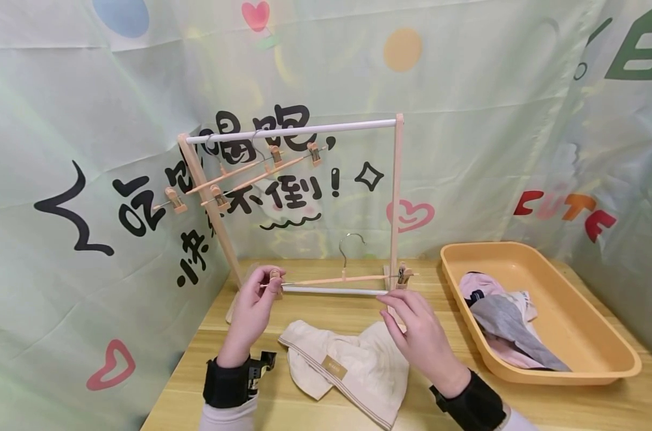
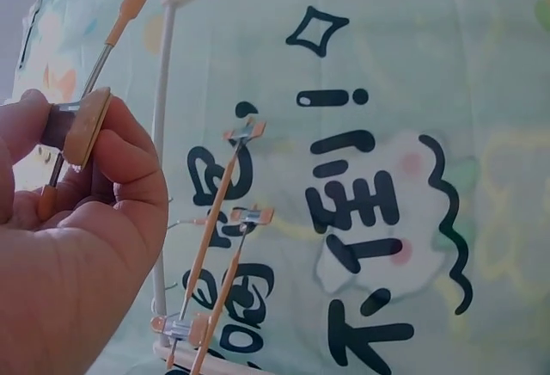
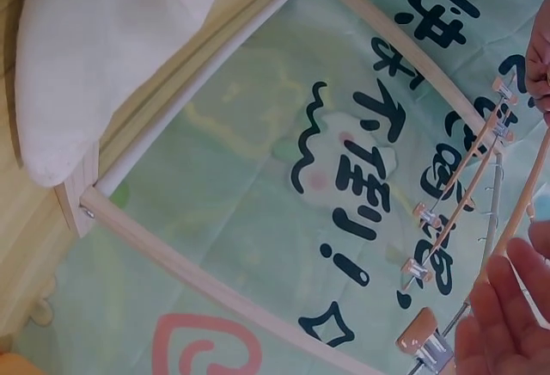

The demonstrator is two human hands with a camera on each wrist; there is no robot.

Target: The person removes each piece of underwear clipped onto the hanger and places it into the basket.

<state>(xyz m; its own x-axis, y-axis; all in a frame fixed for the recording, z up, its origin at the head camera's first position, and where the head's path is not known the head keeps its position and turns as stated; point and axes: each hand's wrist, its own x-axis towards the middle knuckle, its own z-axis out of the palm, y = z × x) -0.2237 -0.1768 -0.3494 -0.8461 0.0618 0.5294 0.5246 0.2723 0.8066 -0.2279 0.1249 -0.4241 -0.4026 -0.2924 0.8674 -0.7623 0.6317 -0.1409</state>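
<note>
A clip hanger [image 1: 343, 279] with a wooden bar and metal hook is held level above the table. My left hand [image 1: 253, 311] pinches its left clip [image 2: 84, 127] between thumb and fingers. Near the bar's right end, my right hand [image 1: 420, 332] has its fingers extended and loosely bent; in the right wrist view the fingertips [image 3: 507, 285] lie close to the bar, and contact is hard to tell. The hanger's right clip [image 1: 403, 275] is just beyond that hand. Below both hands lies a cream cloth garment [image 1: 353, 359] with a small tan label.
A wooden rack [image 1: 396, 191] with a white top rail [image 1: 304, 129] stands behind the hands. Two more clip hangers [image 1: 272, 170] hang at its left. On the right, an orange tray [image 1: 584, 323] holds pink and grey clothes [image 1: 506, 323]. A printed curtain backs the table.
</note>
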